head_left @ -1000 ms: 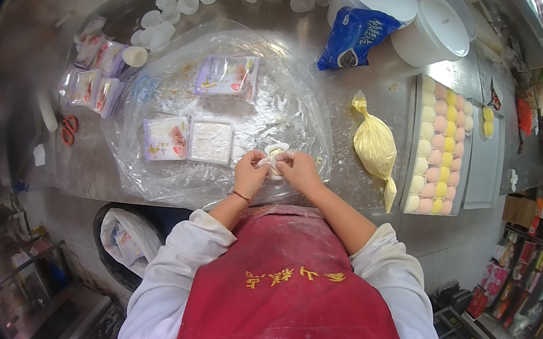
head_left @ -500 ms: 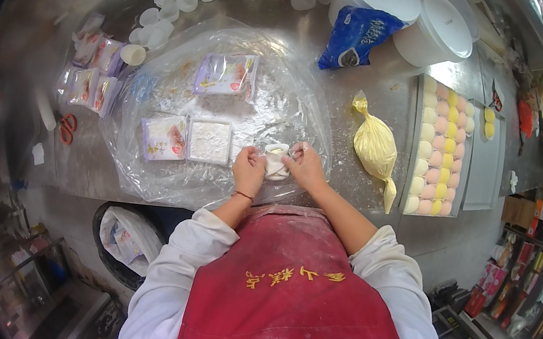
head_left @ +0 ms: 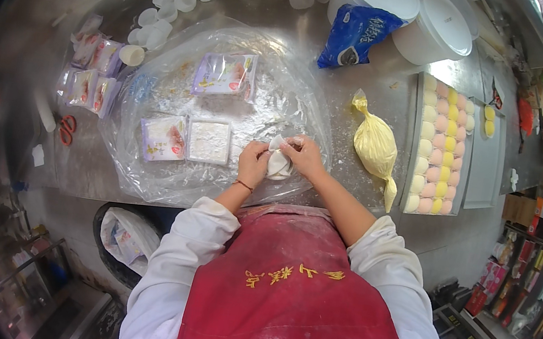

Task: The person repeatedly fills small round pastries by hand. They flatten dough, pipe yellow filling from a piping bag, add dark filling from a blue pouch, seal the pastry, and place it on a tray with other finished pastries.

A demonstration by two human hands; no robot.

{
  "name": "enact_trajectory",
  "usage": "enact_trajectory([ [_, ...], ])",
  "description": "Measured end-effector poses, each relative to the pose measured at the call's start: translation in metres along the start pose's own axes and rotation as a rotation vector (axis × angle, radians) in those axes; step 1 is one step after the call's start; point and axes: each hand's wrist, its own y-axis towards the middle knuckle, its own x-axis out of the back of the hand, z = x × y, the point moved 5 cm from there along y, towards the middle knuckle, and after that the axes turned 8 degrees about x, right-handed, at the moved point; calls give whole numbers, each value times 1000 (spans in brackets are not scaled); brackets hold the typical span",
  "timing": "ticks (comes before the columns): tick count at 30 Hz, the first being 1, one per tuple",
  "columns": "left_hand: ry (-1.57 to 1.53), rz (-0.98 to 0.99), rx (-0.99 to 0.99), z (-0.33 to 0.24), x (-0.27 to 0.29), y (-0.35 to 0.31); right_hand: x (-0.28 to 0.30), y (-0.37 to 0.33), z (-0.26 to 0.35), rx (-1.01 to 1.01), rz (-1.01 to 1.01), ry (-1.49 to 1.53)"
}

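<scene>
My left hand and my right hand meet near the table's front edge, fingers pinched together. Between them is a soft white dough wrapper, its folded edge standing up at the fingertips. What lies inside the folds is hidden. To the left sits an opened pack of flour-dusted white square sheets, beside a sealed purple-and-white packet. Farther back, another such packet lies on the floury clear plastic sheet.
A piping bag of pale yellow filling lies on the right, then a tray of pink, yellow and cream balls. A blue bag and white tubs stand behind. Red scissors, packets and white cups occupy the left and back.
My fingers have drawn closer together over the dough wrapper, and my right hand has shifted slightly left and up. The pale filling seen before is now covered by folds and fingers.
</scene>
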Motion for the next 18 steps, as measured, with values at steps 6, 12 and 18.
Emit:
enact_trajectory([
  [6,-258,37,51,10,-1,0,-1,-22,24,518,110,-215],
  [12,-84,42,-138,5,-4,-7,5,-38,14,480,51,-240],
  [18,-55,-63,-33,11,-6,-11,-8,-53,-24,-108,126,360],
])
